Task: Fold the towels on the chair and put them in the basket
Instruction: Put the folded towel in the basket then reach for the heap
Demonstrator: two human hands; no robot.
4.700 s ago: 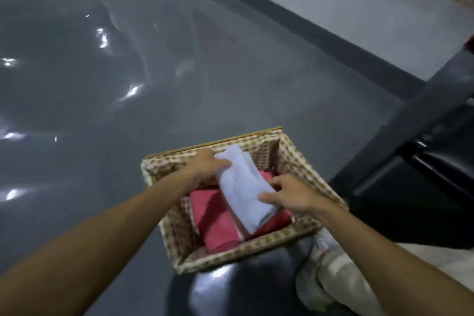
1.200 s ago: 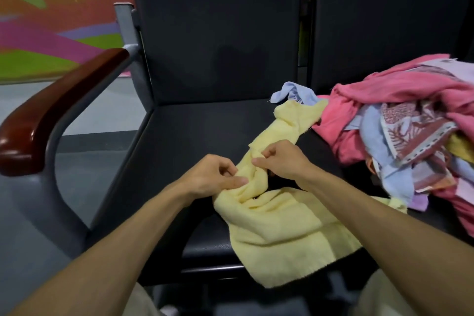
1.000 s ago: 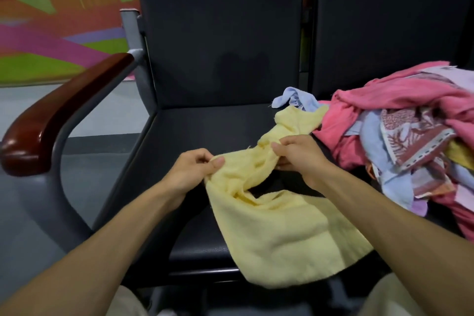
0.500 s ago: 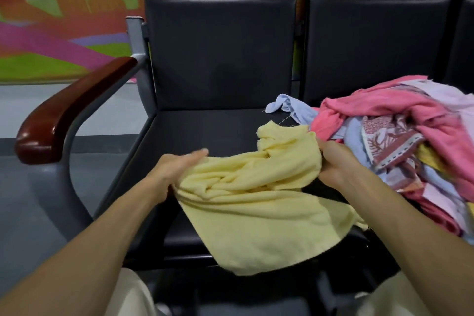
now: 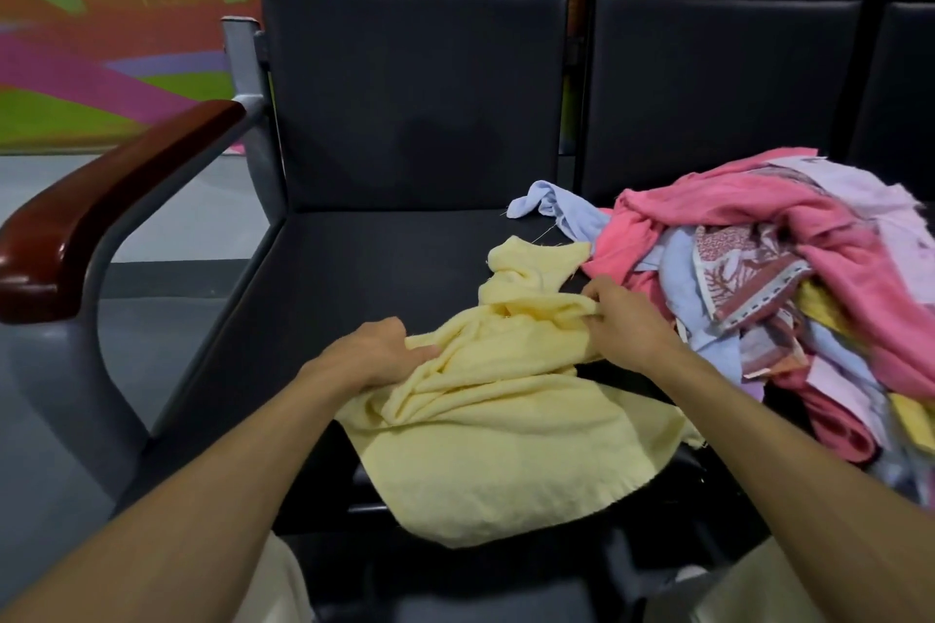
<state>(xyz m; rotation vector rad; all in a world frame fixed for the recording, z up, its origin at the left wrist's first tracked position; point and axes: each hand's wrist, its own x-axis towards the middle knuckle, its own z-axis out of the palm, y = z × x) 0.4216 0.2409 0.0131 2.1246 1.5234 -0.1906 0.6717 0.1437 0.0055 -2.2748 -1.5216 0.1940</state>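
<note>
A crumpled pale yellow towel [image 5: 511,445] lies on the black chair seat [image 5: 354,278], its lower part hanging over the front edge. My left hand [image 5: 372,352] pinches the towel's bunched left side. My right hand [image 5: 620,324] grips its upper edge near the middle right. A heap of unfolded towels [image 5: 789,278], pink, light blue, patterned and yellow, sits on the seat to the right. The basket is out of view.
A brown wooden armrest [image 5: 101,207] on a grey metal frame stands to the left. Black backrests [image 5: 420,91] rise behind the seats. Grey floor shows at left, below a colourful wall mural [image 5: 101,41].
Earlier my hands set a white towel into the basket. Since then I face the chair, and my hands have lowered the yellow towel onto the seat, shifting their grips along it.
</note>
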